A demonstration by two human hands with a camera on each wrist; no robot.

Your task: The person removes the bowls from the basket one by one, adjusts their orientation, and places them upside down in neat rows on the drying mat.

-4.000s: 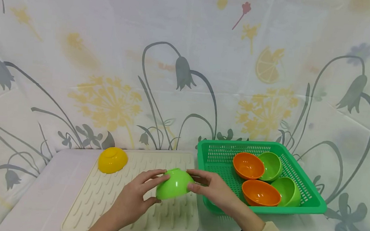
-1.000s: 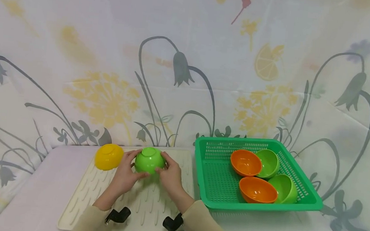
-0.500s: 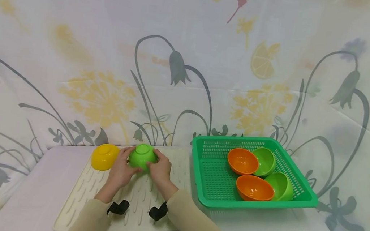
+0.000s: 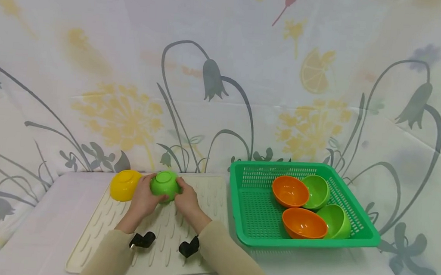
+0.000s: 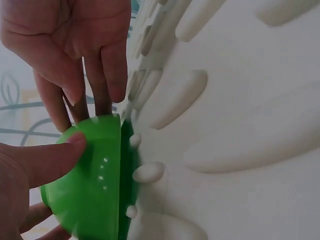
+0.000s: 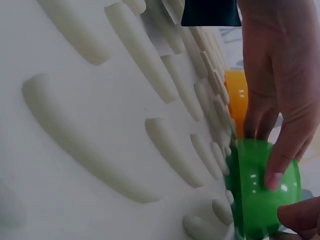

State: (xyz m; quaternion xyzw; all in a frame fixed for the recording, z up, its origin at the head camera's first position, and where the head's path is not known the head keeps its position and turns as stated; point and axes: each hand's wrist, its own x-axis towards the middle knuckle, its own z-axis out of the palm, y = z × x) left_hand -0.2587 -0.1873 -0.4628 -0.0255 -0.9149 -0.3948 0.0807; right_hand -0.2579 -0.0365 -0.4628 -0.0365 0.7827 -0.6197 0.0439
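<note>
A green bowl (image 4: 164, 185) sits upside down at the back of the cream drying mat (image 4: 164, 254), its rim at the mat's pegs. My left hand (image 4: 143, 202) holds it, thumb on the near side and fingers round the left, as the left wrist view shows with the thumb (image 5: 62, 155) on the green wall. On the other side my right hand (image 4: 188, 202) has its fairly straight fingers at the bowl's edge; its thumb looks off the wall. An upturned yellow bowl (image 4: 122, 186) stands just left of the green one.
To the right is a green plastic basket (image 4: 249, 241). Inside it lean two orange bowls (image 4: 290, 192) and two green bowls (image 4: 319, 192). A patterned cloth (image 4: 221, 124) hangs behind the table, close to the mat's far edge.
Both hands have carried the green bowl left and back from in front of the mat's middle to beside the yellow bowl. Lately the right thumb has come away from the bowl's near side.
</note>
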